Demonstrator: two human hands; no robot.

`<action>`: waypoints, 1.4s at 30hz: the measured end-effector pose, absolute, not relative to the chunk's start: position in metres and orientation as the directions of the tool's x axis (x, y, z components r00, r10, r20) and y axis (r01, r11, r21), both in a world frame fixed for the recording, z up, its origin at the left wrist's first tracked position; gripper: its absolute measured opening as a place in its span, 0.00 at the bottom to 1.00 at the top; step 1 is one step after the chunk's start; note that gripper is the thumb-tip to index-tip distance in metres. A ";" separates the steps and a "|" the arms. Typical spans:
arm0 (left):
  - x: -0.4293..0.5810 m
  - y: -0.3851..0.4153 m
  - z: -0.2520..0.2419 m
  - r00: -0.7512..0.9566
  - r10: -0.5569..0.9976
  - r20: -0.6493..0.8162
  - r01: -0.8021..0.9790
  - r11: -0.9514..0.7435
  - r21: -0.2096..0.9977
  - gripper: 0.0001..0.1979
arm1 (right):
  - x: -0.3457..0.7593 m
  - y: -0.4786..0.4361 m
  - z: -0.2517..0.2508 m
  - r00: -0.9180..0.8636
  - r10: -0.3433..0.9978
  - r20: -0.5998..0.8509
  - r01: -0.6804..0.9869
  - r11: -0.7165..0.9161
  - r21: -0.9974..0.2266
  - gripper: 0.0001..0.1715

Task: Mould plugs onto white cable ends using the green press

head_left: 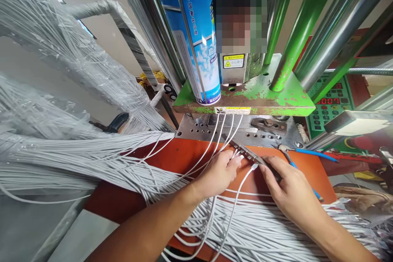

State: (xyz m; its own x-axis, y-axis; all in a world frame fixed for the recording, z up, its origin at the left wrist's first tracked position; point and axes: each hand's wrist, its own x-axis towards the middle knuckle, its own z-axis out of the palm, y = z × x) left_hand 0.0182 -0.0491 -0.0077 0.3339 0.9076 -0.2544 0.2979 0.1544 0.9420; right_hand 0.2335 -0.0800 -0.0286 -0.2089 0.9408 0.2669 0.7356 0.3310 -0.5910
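My right hand (pixel 290 186) is closed on the right end of a dark slotted metal bar (pixel 250 155), which slants over the reddish-orange bench top. At the bar's middle, the fingers of my left hand (pixel 217 172) pinch the ends of several thin white cables. Another white cable (pixel 235 208) has its plug at the bar beside my right thumb and hangs down in a curve. Exactly how the plugs sit in the slots is too small to tell. Just right of my right hand lie pliers with blue handles (pixel 316 154).
A green press plate (pixel 260 108) carries a blue spray can (pixel 196 41). Under it, several white cables run out from the steel mould base (pixel 196 129). Plastic-wrapped cables (pixel 61 45) hang at left; loose cables (pixel 258 225) cover the front. A control panel (pixel 328 106) stands right.
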 end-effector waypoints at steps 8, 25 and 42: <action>0.018 -0.047 -0.011 0.384 0.865 -0.321 0.394 0.161 0.905 0.20 | 0.229 -0.082 -0.029 -0.331 0.880 0.340 0.745 0.465 -0.478 0.12; 0.022 -0.043 -0.013 0.359 0.857 -0.370 0.325 0.256 0.910 0.15 | 0.232 -0.083 -0.029 -0.369 0.858 0.357 0.728 0.505 -0.463 0.10; 0.003 -0.030 -0.007 0.346 0.879 -0.327 0.089 0.316 0.945 0.18 | 0.245 -0.075 -0.037 -0.273 0.905 0.325 0.769 0.409 -0.492 0.12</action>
